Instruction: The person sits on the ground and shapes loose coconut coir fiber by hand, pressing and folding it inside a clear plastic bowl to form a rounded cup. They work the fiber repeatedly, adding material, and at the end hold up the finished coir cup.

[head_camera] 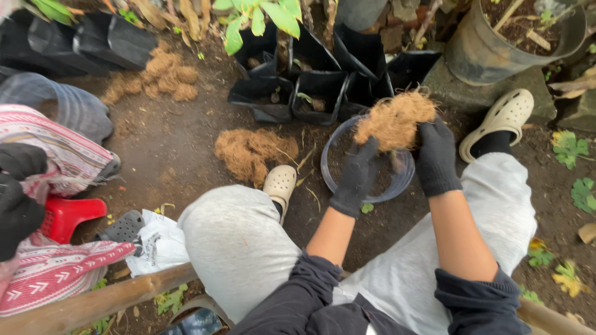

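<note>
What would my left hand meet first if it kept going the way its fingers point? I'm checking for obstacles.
The left hand already touches the coconut fibre clump held with the right hand. Beyond that, probably the black grow bags, though depth is unclear.

Bare dark soil ground (pixel 167 149) carries everything here. A clear round plastic bowl (pixel 397 180) sits on it as the landmark. Just left of the bowl lies a loose heap of brown coconut fibre (pixel 251 152). Further left and behind it lies a cluster of fibre clumps (pixel 158 77). Directly behind the bowl stand black plastic grow bags (pixel 310 87), crowded together. Behind and right of the bowl, a grey pot (pixel 496 53) rests on a stone block (pixel 496 93). Far left of the bowl lies a red scoop (pixel 68 214).
</note>
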The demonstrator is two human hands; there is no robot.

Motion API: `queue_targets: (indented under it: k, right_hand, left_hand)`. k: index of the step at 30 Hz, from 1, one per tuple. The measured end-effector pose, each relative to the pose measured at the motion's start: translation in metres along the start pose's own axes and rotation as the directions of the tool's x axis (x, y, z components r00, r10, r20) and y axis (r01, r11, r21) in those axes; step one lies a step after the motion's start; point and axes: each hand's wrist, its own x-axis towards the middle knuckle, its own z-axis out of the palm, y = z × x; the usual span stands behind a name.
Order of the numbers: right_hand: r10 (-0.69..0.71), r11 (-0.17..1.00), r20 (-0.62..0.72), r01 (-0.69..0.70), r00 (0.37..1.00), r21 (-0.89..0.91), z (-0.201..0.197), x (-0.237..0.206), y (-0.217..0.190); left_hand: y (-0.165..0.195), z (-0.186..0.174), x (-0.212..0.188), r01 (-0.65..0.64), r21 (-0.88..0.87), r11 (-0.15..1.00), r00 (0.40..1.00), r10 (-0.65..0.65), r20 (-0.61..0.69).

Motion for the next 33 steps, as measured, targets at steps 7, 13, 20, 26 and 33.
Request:
queue_targets:
  k: [7,13,20,26,33]
  right_hand:
    - [-0.467,0.778,-0.005,0.408,0.884,-0.478,-0.003,0.009,-0.012]
    - [-0.402,0.412,0.276,0.442,0.873,-0.797,0.016,-0.002,-0.019]
    - [-0.214,0.488,0.302,0.369,0.929,-0.791,0.042,-0.003,-0.013]
    - [-0.24,0.622,0.242,0.34,0.94,-0.705,0.049,0.009,-0.031]
    - [-0.222,0.729,0.151,0.267,0.963,-0.63,0.054,0.017,-0.031]
  left_hand:
    - [-0.004,0.012,-0.004,-0.079,0.268,0.96,0.993,0.051,0.108]
    - [0.005,0.012,0.009,-0.118,0.457,0.881,0.993,0.107,0.049]
    - [0.035,0.013,0.006,-0.033,0.275,0.961,0.996,0.056,-0.074]
    - [0.043,0.004,0.015,-0.02,0.223,0.975,0.997,0.036,-0.071]
    - [0.047,-0.003,0.025,0.03,0.023,0.999,0.999,-0.03,-0.02]
